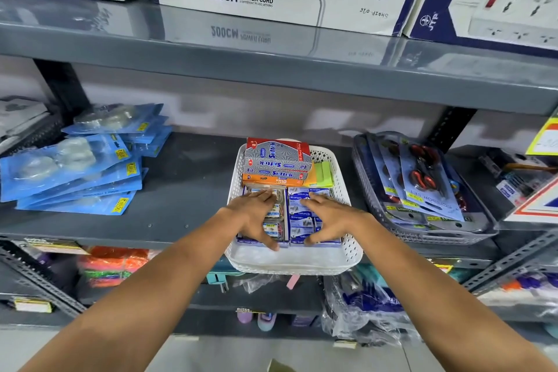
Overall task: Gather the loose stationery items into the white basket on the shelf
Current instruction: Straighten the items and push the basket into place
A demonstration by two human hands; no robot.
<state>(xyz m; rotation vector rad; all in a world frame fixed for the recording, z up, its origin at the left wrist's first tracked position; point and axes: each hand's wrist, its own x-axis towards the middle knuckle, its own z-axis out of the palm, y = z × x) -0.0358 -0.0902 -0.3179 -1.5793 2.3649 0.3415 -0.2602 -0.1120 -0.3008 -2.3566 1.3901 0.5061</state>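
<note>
**Basket nearly filled**

We rested our left hand (258,214) and right hand (327,217), fingers spread and gripping nothing, on the small blue-and-white boxes (302,214) inside the white perforated plastic basket (347,254) on the grey metal shelf (187,190). Little seemed left loose.

White perforated basket (347,248); blue-white boxes (302,214); grey shelf (181,190)

The grey shelf (187,190) carries blue blister packs (75,166), the white basket (347,257) and a grey scissor tray (371,205).
</note>
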